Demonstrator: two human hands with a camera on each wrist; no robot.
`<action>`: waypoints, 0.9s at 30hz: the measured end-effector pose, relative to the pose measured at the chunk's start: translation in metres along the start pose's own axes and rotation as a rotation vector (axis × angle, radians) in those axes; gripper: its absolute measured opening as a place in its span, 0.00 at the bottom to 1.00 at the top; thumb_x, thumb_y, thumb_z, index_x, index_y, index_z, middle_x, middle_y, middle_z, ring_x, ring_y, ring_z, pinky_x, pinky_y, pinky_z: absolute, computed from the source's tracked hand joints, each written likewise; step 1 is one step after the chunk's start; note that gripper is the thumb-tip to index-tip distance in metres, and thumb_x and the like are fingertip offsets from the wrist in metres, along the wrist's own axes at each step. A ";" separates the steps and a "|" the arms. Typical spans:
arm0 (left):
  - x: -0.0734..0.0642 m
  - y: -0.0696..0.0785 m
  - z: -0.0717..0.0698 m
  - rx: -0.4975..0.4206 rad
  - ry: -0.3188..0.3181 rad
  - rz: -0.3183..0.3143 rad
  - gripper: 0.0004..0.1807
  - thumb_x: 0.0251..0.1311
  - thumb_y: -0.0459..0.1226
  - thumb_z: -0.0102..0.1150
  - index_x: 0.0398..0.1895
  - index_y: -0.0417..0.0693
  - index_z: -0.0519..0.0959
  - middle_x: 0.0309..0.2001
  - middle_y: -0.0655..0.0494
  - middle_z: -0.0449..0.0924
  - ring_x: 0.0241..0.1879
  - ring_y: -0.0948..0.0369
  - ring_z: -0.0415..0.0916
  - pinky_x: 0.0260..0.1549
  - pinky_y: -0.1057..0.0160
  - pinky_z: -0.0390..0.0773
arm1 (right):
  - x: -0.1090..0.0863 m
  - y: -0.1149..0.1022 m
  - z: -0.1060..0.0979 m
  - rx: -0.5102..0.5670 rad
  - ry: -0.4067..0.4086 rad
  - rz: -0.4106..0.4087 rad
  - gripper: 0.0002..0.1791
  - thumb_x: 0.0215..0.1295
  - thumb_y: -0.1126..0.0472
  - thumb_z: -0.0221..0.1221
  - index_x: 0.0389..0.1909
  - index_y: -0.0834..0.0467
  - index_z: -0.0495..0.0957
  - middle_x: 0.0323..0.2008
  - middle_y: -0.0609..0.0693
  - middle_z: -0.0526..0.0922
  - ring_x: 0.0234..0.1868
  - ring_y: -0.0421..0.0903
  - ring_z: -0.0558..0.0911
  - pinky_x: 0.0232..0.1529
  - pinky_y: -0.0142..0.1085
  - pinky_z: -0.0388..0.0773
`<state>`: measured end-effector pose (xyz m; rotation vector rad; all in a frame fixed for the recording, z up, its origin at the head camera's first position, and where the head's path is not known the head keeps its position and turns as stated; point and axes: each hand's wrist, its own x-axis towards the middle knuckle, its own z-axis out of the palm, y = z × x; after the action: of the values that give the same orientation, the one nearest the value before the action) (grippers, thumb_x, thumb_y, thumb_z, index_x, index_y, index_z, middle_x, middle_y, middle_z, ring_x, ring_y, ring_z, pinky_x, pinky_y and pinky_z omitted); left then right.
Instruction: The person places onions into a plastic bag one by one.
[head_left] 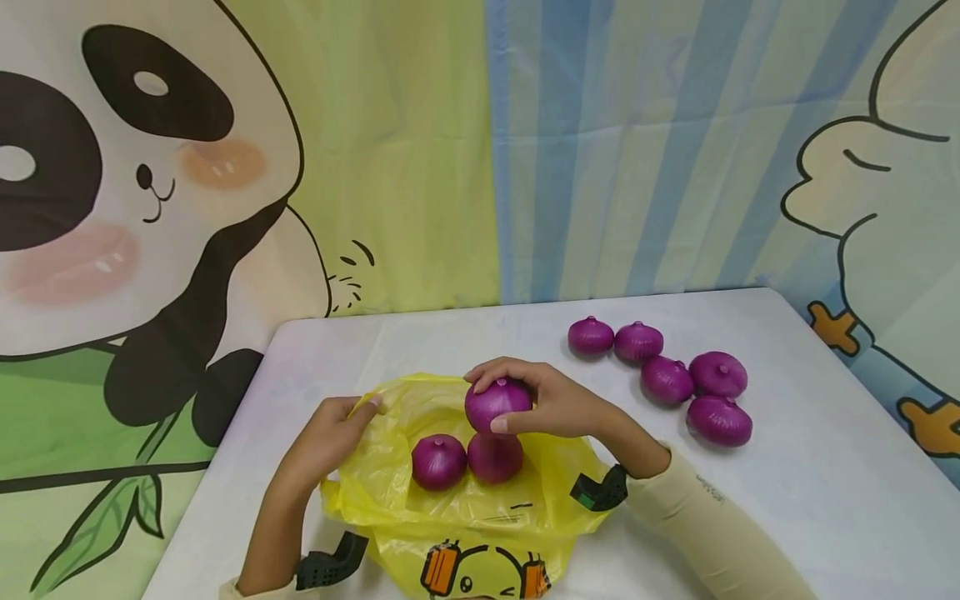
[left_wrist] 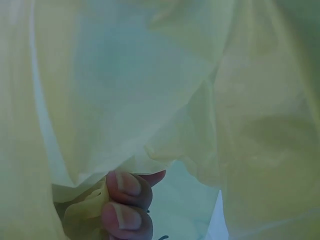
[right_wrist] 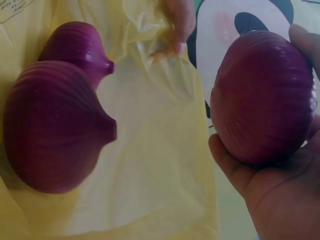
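Note:
My right hand [head_left: 562, 402] grips a purple onion [head_left: 492, 407], fingers over its top and thumb on its near side. It is above the mouth of a yellow plastic bag [head_left: 382, 500]. Inside the bag lie two more onions side by side, the left one [head_left: 438, 463] in full view and the right one [head_left: 497, 460] partly behind the held one. At the bag's left rim, my left hand [head_left: 327, 440] pinches the plastic. In the left wrist view, bag film covers most of the picture, with two fingertips [left_wrist: 127, 220] curled at the plastic.
Several more onions stand loose at the right rear of the white table [head_left: 810, 500], among them a far-left one [head_left: 590, 337] and a nearest one [head_left: 719, 420]. Behind the table hangs a cloth backdrop [head_left: 405, 167] with a panda printed on its left.

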<state>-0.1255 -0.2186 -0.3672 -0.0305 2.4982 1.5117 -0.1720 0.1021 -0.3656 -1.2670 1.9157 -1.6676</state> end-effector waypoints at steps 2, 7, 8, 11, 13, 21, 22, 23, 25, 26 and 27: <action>0.000 0.000 0.000 0.000 0.001 0.001 0.25 0.72 0.50 0.49 0.39 0.34 0.79 0.23 0.47 0.76 0.20 0.53 0.77 0.22 0.58 0.80 | 0.001 0.002 0.002 -0.006 -0.025 0.019 0.17 0.62 0.64 0.65 0.51 0.55 0.75 0.62 0.54 0.71 0.61 0.52 0.72 0.48 0.44 0.79; 0.000 0.001 0.001 0.005 0.007 0.001 0.24 0.73 0.50 0.48 0.39 0.35 0.79 0.22 0.48 0.76 0.20 0.54 0.76 0.22 0.58 0.80 | 0.004 0.013 0.006 -0.032 -0.065 0.075 0.17 0.63 0.59 0.65 0.52 0.52 0.75 0.62 0.49 0.72 0.60 0.49 0.73 0.48 0.43 0.79; 0.000 0.001 0.001 0.007 0.009 0.002 0.24 0.73 0.50 0.48 0.39 0.35 0.79 0.22 0.48 0.76 0.20 0.54 0.76 0.21 0.58 0.80 | 0.004 0.016 0.007 -0.040 -0.071 0.090 0.18 0.63 0.59 0.65 0.53 0.51 0.75 0.62 0.49 0.72 0.60 0.49 0.73 0.48 0.42 0.79; 0.000 0.002 0.002 0.005 0.007 0.011 0.24 0.72 0.50 0.48 0.39 0.35 0.79 0.22 0.48 0.76 0.19 0.54 0.76 0.21 0.58 0.80 | 0.005 0.023 0.009 -0.063 -0.089 0.132 0.19 0.63 0.59 0.65 0.55 0.51 0.75 0.61 0.52 0.72 0.57 0.47 0.75 0.48 0.40 0.79; 0.000 0.002 0.002 -0.003 0.003 0.019 0.25 0.72 0.51 0.49 0.39 0.35 0.79 0.22 0.48 0.76 0.19 0.53 0.76 0.21 0.58 0.80 | 0.006 0.028 0.010 -0.081 -0.096 0.152 0.20 0.63 0.59 0.64 0.56 0.52 0.75 0.61 0.54 0.72 0.56 0.47 0.75 0.48 0.40 0.79; -0.001 0.004 0.002 -0.019 -0.016 0.047 0.23 0.72 0.49 0.50 0.40 0.36 0.80 0.22 0.47 0.76 0.19 0.53 0.76 0.21 0.58 0.80 | 0.007 0.038 0.012 -0.128 -0.036 0.225 0.19 0.64 0.59 0.64 0.54 0.52 0.75 0.58 0.48 0.74 0.51 0.46 0.77 0.45 0.38 0.80; -0.001 0.004 0.002 -0.015 -0.018 0.049 0.23 0.72 0.49 0.50 0.40 0.36 0.80 0.22 0.47 0.76 0.19 0.53 0.76 0.21 0.58 0.80 | 0.007 0.039 0.012 -0.130 -0.026 0.236 0.19 0.64 0.59 0.64 0.54 0.51 0.75 0.57 0.48 0.74 0.51 0.46 0.77 0.45 0.37 0.80; -0.001 0.003 0.002 -0.011 -0.017 0.051 0.22 0.72 0.49 0.49 0.39 0.36 0.80 0.22 0.48 0.76 0.19 0.53 0.76 0.21 0.58 0.80 | 0.008 0.040 0.013 -0.133 -0.019 0.245 0.18 0.64 0.58 0.64 0.54 0.51 0.75 0.57 0.47 0.74 0.51 0.46 0.77 0.45 0.37 0.80; 0.000 0.003 0.002 -0.005 -0.017 0.055 0.21 0.73 0.48 0.49 0.38 0.36 0.80 0.22 0.48 0.75 0.19 0.53 0.75 0.21 0.58 0.79 | 0.008 0.042 0.013 -0.133 -0.009 0.256 0.19 0.64 0.58 0.64 0.55 0.51 0.75 0.56 0.47 0.74 0.51 0.47 0.77 0.44 0.37 0.80; 0.000 0.003 0.002 0.001 -0.016 0.058 0.21 0.73 0.47 0.49 0.38 0.36 0.80 0.22 0.48 0.75 0.19 0.54 0.75 0.21 0.58 0.79 | 0.009 0.043 0.013 -0.133 -0.005 0.259 0.19 0.64 0.57 0.64 0.55 0.51 0.74 0.56 0.47 0.74 0.51 0.47 0.77 0.44 0.37 0.80; 0.000 0.002 0.003 0.006 -0.015 0.060 0.21 0.73 0.47 0.49 0.38 0.37 0.80 0.22 0.48 0.75 0.19 0.54 0.75 0.21 0.59 0.79 | 0.009 0.044 0.013 -0.131 -0.001 0.261 0.19 0.64 0.57 0.64 0.55 0.51 0.74 0.56 0.47 0.74 0.50 0.47 0.77 0.44 0.37 0.80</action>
<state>-0.1257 -0.2152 -0.3665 0.0570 2.5132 1.5209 -0.1857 0.0840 -0.4069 -1.0087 2.1154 -1.4316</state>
